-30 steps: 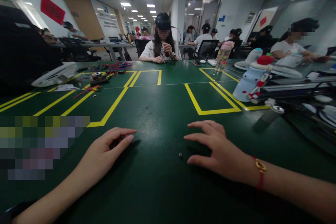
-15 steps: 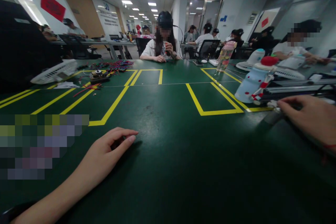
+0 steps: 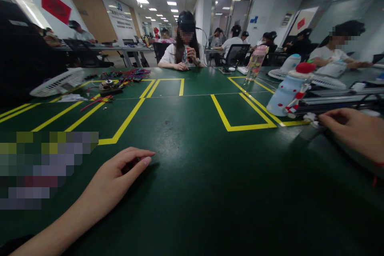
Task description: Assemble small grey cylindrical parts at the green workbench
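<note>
My left hand rests on the green tabletop, fingers stretched forward, thumb a little apart from the index finger, with nothing between them. At the right edge my right hand has its thumb and fingers drawn together beside a small crumpled white piece. A short grey object lies just below that piece; its kind is unclear. Whether the fingertips grip the white piece or something hidden, I cannot make out. Close by stands a light-blue bottle with a red top.
Yellow tape marks outlines on the table. Tangled wires and a white fan lie at the left. A clear bottle with a pink lid stands farther back. A person sits opposite; dark metal bars lie right.
The whole view has shifted slightly to one side. My left hand stays in place on the table, and my right hand is still by the white piece, fingers together.
</note>
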`<state>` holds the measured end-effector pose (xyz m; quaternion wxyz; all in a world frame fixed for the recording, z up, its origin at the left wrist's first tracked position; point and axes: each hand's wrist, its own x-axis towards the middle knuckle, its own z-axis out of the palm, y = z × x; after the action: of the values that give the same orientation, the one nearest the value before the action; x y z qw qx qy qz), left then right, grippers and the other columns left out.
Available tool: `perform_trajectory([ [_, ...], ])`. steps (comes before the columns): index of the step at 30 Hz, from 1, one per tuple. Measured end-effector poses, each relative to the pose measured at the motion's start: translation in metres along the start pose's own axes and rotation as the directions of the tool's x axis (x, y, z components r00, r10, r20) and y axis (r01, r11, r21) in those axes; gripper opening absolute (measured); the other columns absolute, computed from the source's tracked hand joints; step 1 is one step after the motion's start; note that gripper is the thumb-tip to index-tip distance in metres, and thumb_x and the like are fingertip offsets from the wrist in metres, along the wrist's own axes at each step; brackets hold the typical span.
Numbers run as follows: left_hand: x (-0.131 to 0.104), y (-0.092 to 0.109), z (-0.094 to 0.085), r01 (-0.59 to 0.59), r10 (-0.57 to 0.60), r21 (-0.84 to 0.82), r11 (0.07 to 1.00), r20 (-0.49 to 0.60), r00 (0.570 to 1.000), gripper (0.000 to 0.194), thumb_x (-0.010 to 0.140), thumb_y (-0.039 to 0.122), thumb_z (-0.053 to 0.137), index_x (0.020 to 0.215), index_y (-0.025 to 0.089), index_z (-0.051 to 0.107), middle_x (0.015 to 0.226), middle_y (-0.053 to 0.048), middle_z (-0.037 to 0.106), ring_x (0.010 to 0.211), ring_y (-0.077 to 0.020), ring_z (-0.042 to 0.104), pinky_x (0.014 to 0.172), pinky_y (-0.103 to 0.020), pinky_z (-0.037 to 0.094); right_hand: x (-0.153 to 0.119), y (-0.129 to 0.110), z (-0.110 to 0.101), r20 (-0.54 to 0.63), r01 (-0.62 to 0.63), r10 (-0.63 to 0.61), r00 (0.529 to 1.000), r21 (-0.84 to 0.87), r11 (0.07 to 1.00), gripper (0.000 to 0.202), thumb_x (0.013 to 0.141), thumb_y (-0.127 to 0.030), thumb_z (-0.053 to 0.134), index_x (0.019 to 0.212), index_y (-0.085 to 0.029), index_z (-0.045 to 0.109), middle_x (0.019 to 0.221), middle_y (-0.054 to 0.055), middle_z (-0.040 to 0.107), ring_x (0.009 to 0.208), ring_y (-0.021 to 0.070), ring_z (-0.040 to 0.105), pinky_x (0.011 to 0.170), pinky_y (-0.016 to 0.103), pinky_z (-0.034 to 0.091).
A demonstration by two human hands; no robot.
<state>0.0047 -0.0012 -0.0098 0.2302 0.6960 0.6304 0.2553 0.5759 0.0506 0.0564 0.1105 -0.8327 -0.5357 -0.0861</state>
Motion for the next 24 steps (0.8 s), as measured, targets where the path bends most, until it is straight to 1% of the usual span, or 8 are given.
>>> perform_trajectory([
  [2, 0.0, 0.0, 0.0, -0.002, 0.002, -0.002, 1.0, -0.005, 1.0, 0.039, 0.088, 0.061, 0.057, 0.11, 0.033, 0.072, 0.113, -0.002, 0.072, 0.099, -0.0253, 0.066, 0.079, -0.034, 0.052, 0.0, 0.0, -0.002, -0.001, 0.017, -0.017, 1.0, -0.005, 1.0, 0.039, 0.085, -0.05, 0.051, 0.099, -0.018, 0.069, 0.095, 0.011, 0.071, 0.078, 0.0223, 0.06, 0.074, 0.033, 0.041],
  [4, 0.001, 0.001, 0.0, 0.003, -0.003, -0.005, 1.0, 0.0, 1.0, 0.04, 0.088, 0.062, 0.057, 0.11, 0.032, 0.072, 0.113, -0.002, 0.072, 0.099, -0.0257, 0.066, 0.079, -0.034, 0.052, 0.0, -0.002, -0.004, 0.034, 0.009, -0.009, 0.999, -0.007, 1.0, 0.037, 0.084, -0.048, 0.052, 0.095, -0.018, 0.07, 0.093, 0.012, 0.071, 0.074, 0.0218, 0.059, 0.073, 0.034, 0.041],
  [10, 0.0, 0.001, -0.001, 0.028, -0.028, -0.008, 1.0, 0.023, 0.999, 0.041, 0.087, 0.064, 0.057, 0.111, 0.033, 0.072, 0.117, -0.003, 0.071, 0.104, -0.0273, 0.065, 0.082, -0.036, 0.052, -0.001, -0.005, -0.011, 0.125, -0.035, 0.028, 0.992, 0.056, 0.998, 0.035, 0.081, -0.047, 0.059, 0.098, -0.019, 0.073, 0.09, 0.011, 0.071, 0.071, 0.0214, 0.059, 0.072, 0.035, 0.042],
  [13, -0.001, 0.0, -0.002, 0.035, -0.035, -0.006, 0.999, 0.025, 0.999, 0.043, 0.087, 0.065, 0.056, 0.111, 0.033, 0.072, 0.117, -0.003, 0.07, 0.103, -0.0278, 0.066, 0.082, -0.037, 0.052, 0.0, -0.004, -0.013, 0.112, -0.075, 0.066, 0.992, 0.079, 0.994, 0.039, 0.079, -0.05, 0.063, 0.101, -0.02, 0.072, 0.093, 0.01, 0.071, 0.075, 0.022, 0.06, 0.072, 0.035, 0.041],
  [15, -0.001, 0.0, -0.001, 0.032, -0.032, -0.007, 0.999, 0.021, 0.999, 0.043, 0.087, 0.065, 0.056, 0.111, 0.033, 0.071, 0.117, -0.003, 0.07, 0.103, -0.028, 0.065, 0.082, -0.037, 0.052, -0.001, -0.003, -0.012, 0.084, -0.068, 0.063, 0.994, 0.058, 0.996, 0.039, 0.08, -0.053, 0.061, 0.099, -0.021, 0.071, 0.095, 0.01, 0.07, 0.078, 0.0227, 0.059, 0.072, 0.035, 0.041],
  [18, -0.002, 0.002, -0.001, 0.024, -0.024, -0.006, 1.0, 0.015, 1.0, 0.041, 0.088, 0.064, 0.056, 0.111, 0.033, 0.071, 0.117, -0.003, 0.07, 0.105, -0.0276, 0.065, 0.085, -0.037, 0.051, -0.007, -0.002, -0.003, 0.076, -0.069, 0.067, 0.995, 0.024, 0.997, 0.038, 0.084, -0.054, 0.054, 0.097, -0.021, 0.069, 0.094, 0.01, 0.069, 0.079, 0.0231, 0.059, 0.073, 0.036, 0.041],
  [20, -0.001, 0.003, -0.001, 0.018, -0.018, -0.002, 1.0, 0.011, 1.0, 0.04, 0.089, 0.063, 0.056, 0.11, 0.033, 0.072, 0.116, -0.002, 0.071, 0.105, -0.027, 0.065, 0.086, -0.037, 0.051, -0.015, 0.0, 0.008, 0.049, -0.073, 0.07, 0.996, 0.064, 0.995, 0.042, 0.084, -0.057, 0.053, 0.102, -0.021, 0.065, 0.098, 0.011, 0.068, 0.079, 0.0233, 0.06, 0.073, 0.036, 0.043],
  [24, 0.0, 0.003, 0.0, 0.013, -0.012, -0.003, 1.0, 0.013, 1.0, 0.04, 0.087, 0.063, 0.057, 0.109, 0.034, 0.072, 0.115, -0.001, 0.071, 0.102, -0.0262, 0.066, 0.081, -0.034, 0.052, -0.029, 0.007, 0.035, -0.054, -0.002, 0.017, 0.998, 0.271, 0.963, 0.062, 0.071, -0.054, 0.069, 0.117, -0.016, 0.053, 0.115, 0.016, 0.063, 0.088, 0.0254, 0.065, 0.076, 0.036, 0.05],
])
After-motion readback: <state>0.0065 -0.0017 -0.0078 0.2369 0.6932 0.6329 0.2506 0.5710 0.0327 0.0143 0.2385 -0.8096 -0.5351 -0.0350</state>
